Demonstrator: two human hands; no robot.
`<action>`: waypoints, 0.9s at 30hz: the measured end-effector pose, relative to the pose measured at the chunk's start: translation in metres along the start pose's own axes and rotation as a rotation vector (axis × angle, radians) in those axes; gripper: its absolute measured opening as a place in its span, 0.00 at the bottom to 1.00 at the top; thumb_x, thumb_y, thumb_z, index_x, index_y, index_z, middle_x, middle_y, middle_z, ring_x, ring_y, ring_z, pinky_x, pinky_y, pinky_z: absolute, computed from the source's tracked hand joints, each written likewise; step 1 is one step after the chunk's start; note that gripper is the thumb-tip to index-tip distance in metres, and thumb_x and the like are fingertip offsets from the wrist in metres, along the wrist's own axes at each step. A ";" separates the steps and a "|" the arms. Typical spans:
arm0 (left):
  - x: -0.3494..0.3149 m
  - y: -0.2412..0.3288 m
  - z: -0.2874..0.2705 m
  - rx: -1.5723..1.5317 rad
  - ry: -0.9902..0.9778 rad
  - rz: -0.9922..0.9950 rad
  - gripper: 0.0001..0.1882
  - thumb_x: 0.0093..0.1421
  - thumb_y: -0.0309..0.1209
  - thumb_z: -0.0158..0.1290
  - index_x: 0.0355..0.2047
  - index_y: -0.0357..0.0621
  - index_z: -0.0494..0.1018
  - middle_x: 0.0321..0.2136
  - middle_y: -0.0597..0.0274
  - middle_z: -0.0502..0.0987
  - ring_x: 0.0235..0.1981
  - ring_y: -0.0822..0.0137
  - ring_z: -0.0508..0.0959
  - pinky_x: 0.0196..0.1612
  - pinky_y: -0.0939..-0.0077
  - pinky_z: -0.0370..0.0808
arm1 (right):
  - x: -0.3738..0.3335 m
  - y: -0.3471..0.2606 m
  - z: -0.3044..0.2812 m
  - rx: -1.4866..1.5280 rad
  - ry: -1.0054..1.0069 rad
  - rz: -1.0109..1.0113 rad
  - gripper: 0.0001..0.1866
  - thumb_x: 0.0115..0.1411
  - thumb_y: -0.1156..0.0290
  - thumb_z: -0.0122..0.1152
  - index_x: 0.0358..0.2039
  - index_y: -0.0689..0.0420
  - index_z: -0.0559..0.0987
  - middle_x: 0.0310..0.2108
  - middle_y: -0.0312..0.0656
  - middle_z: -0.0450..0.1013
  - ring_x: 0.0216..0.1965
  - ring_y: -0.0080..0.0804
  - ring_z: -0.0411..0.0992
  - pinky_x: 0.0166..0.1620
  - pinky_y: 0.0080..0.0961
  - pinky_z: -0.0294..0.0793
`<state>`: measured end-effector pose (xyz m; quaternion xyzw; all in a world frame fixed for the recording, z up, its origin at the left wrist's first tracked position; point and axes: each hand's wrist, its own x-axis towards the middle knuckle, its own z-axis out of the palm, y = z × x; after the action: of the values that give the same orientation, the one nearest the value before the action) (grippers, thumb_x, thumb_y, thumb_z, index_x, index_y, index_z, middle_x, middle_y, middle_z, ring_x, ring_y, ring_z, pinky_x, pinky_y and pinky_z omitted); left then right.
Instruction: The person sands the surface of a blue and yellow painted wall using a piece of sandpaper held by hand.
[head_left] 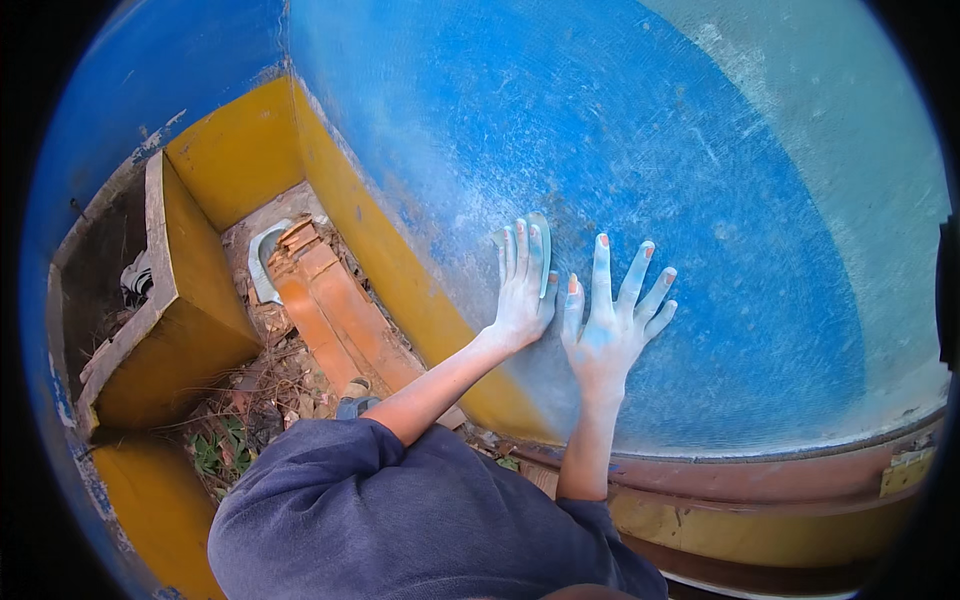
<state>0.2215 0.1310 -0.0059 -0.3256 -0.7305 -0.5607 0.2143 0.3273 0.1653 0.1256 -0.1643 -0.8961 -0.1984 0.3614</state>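
Observation:
My left hand (pixel 519 300) lies against the blue painted wall (pixel 690 180), its fingers straight and close together. Under those fingers it presses a thin pale blue-grey sheet (pixel 538 228) to the wall; the curved edges stick out past the fingertips, and the rest is hidden, so its exact kind cannot be told. Just to the right, my right hand (pixel 608 325) rests flat on the same wall with its fingers spread and nothing in it. Whitish-blue dust coats both hands and reaches the right forearm. Scuffs and a hazy whitish patch mark the wall around the left hand.
Yellow low walls (pixel 400 265) enclose a littered strip at the left. Orange broken boards (pixel 340 310) lie there beside a pale curved piece (pixel 262 262), dry leaves and twigs. A reddish ledge (pixel 760 485) runs along the wall's foot at the right.

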 end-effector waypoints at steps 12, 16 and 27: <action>0.061 0.027 -0.034 -0.124 0.100 0.055 0.40 0.65 0.29 0.45 0.72 0.34 0.37 0.71 0.32 0.35 0.70 0.28 0.33 0.70 0.38 0.36 | -0.015 -0.004 -0.014 0.198 -0.133 0.020 0.29 0.65 0.53 0.53 0.66 0.41 0.69 0.73 0.48 0.48 0.75 0.56 0.33 0.68 0.64 0.27; 0.063 -0.008 -0.047 -0.115 0.050 0.071 0.37 0.67 0.32 0.42 0.72 0.34 0.39 0.71 0.32 0.35 0.71 0.29 0.33 0.70 0.38 0.36 | -0.013 -0.008 -0.011 0.123 -0.170 0.023 0.34 0.65 0.52 0.52 0.69 0.50 0.63 0.73 0.49 0.47 0.75 0.52 0.32 0.68 0.63 0.20; 0.046 -0.072 -0.061 -0.127 -0.135 0.114 0.41 0.66 0.34 0.45 0.72 0.37 0.36 0.71 0.32 0.35 0.70 0.27 0.33 0.69 0.35 0.36 | 0.046 -0.078 0.036 0.019 -0.104 -0.012 0.37 0.66 0.50 0.51 0.70 0.54 0.59 0.73 0.44 0.48 0.75 0.48 0.32 0.66 0.63 0.13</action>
<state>0.1347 0.0719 -0.0066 -0.4166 -0.6866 -0.5695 0.1754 0.2401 0.1217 0.1161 -0.1654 -0.9165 -0.1831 0.3147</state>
